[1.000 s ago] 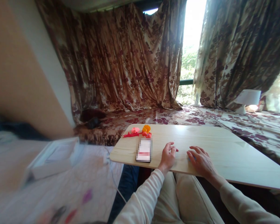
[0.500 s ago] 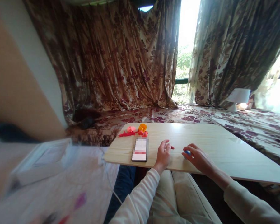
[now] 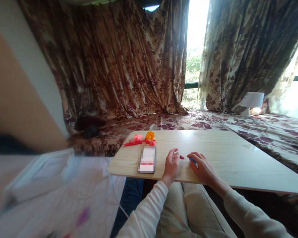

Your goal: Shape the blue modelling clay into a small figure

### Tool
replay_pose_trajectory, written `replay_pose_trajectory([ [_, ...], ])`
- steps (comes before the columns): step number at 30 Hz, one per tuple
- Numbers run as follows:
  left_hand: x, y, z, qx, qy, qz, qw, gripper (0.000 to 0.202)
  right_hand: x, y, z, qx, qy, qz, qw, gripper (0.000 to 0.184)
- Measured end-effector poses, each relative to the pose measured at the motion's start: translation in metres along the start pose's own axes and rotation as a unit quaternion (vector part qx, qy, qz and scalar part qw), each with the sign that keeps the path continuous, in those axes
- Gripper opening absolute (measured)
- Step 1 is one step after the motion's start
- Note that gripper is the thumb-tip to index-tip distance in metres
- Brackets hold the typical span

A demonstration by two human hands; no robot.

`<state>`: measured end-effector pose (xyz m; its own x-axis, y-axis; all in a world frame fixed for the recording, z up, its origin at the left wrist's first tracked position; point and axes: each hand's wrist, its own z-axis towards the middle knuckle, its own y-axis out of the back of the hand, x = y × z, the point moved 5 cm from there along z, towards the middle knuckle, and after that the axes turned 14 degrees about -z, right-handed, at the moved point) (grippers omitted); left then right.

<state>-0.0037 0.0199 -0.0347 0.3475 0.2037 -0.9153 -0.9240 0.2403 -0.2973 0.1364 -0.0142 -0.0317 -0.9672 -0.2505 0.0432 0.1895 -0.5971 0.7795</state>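
My right hand (image 3: 201, 167) rests low over the light wooden table (image 3: 228, 148), its fingers curved around a small blue lump (image 3: 192, 160). Most of the lump is covered by the fingers, and its exact kind cannot be made out. Just left of it, my left hand (image 3: 172, 163) lies at the table's near edge with loosely bent, parted fingers and nothing visible in them. A phone (image 3: 147, 160) with a blurred screen lies left of that hand. Behind the phone are a red branching piece (image 3: 132, 143), a pink lump (image 3: 138, 137) and an orange flower-like piece (image 3: 150, 135).
A white box or tray (image 3: 42, 175) sits on the pale surface at the left, with a blurred purple thing (image 3: 83, 216) nearer me. Beyond the table, a patterned cover (image 3: 201, 123) carries a white lamp (image 3: 253, 100). Floral curtains (image 3: 129, 66) hang behind.
My right hand has moved left with the blue lump, closer to my left hand, and lies flatter over it. The whole view has shifted slightly.
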Motion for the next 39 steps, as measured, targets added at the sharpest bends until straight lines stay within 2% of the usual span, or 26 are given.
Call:
replay_pose_trajectory([
  [21,0.001,-0.001,0.001,-0.006,0.014,-0.002,1.0,0.035,-0.006,-0.009,-0.001,0.005,-0.006,0.079,0.997,0.024],
  [28,0.001,-0.001,0.002,-0.006,0.013,-0.008,1.0,0.032,-0.003,0.001,-0.002,-0.005,-0.027,0.102,0.994,0.013],
  [32,-0.001,-0.001,0.001,-0.005,0.016,-0.003,1.0,0.032,-0.008,-0.002,0.003,0.022,-0.052,0.098,0.994,0.004],
  [35,0.0,-0.001,0.001,0.001,0.023,-0.003,1.0,0.033,-0.016,-0.01,0.006,0.055,-0.062,0.108,0.991,0.011],
  [39,-0.001,-0.001,0.001,-0.005,0.025,-0.008,1.0,0.035,-0.02,-0.015,0.006,0.069,-0.027,0.13,0.989,0.016],
])
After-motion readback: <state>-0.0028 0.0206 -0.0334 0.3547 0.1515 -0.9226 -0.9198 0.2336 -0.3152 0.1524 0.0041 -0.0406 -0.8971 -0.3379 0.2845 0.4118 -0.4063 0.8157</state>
